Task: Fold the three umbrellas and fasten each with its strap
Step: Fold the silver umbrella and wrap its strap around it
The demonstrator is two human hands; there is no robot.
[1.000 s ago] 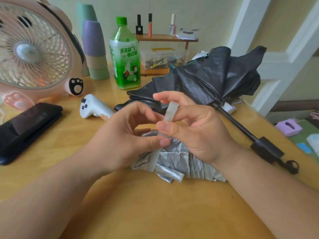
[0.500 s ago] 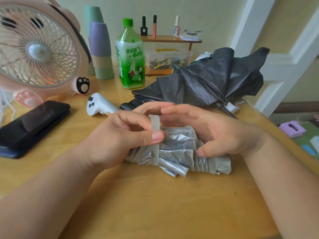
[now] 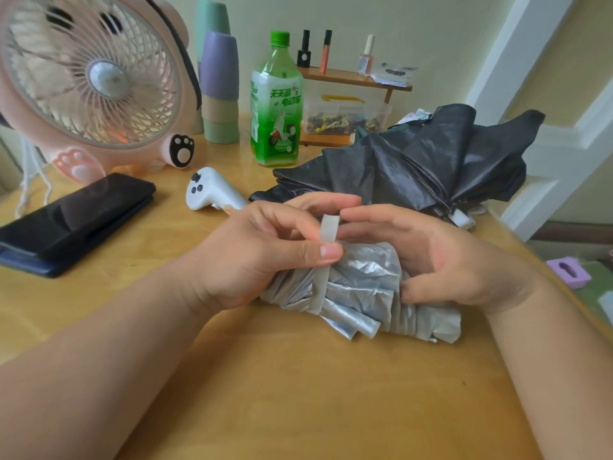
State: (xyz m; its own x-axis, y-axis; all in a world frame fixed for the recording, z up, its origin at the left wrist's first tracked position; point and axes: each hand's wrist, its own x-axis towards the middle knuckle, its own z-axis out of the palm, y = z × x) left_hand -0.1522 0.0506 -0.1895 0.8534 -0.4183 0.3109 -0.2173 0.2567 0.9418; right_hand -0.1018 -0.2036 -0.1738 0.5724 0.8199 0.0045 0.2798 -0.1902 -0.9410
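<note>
L hand [image 3: 252,260] pinches free end of strap [image 3: 329,230] btwn thumb and forefinger, other fingers loosely curled; the strap end stands up from the bundle. R hand [image 3: 447,260] grasps silver umbrella [image 3: 361,293] — fingers arched over its far side, thumb pressed on near side. Umbrella lies collapsed on wooden table [image 3: 298,393], centre, just in front of the person, long axis running L to R. Fabric metallic silver, crinkled, gathered in rough pleats. Strap pale, flat, matte, runs across the bundle near its L end. Black umbrella [image 3: 414,164] just behind — touching or not, cannot tell; canopy half-collapsed, glossy w/ creases, ribs showing. Farther back: pink fan [image 3: 93,78] w/ round grille, green plastic bottle [image 3: 277,111], stacked pastel cups [image 3: 219,91]. Dark phone [image 3: 76,217] and white controller [image 3: 209,194] at L.
</note>
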